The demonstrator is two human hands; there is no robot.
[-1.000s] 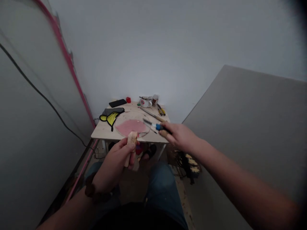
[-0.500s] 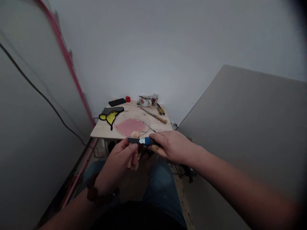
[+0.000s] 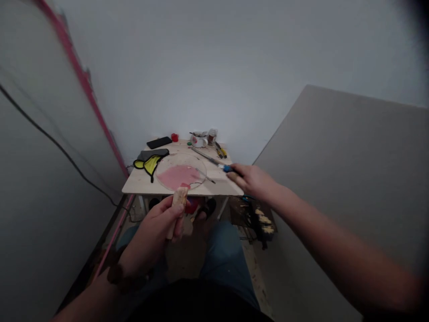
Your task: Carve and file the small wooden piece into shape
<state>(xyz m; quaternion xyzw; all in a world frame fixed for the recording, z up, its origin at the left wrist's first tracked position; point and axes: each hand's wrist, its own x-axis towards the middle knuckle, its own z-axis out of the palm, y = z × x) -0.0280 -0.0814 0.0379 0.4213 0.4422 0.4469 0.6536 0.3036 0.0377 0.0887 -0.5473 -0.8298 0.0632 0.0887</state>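
Note:
My left hand (image 3: 164,223) is closed around a small pale piece of wood (image 3: 180,197), held upright in front of the table's near edge. My right hand (image 3: 251,179) is over the table's right side, its fingers closed on a knife with a blue and black handle (image 3: 228,168). The knife's blade points left and overlaps a long rasp-like tool (image 3: 208,157) lying on the table; I cannot tell whether they touch. Near the wood piece, a round clear board with a pink patch (image 3: 176,176) lies on the tabletop, and a thin metal tool (image 3: 206,175) rests across its right rim.
On the table (image 3: 137,183) are a grey and yellow cloth (image 3: 150,161), a black phone (image 3: 159,142), a red object (image 3: 174,137), a white mug (image 3: 199,141), a jar (image 3: 212,136) and yellow-handled pliers (image 3: 221,151). A grey panel (image 3: 348,179) stands at the right.
My right hand has moved right and away from me with the knife, off the wood. The wood in my left hand now shows more fully. The view has shifted slightly.

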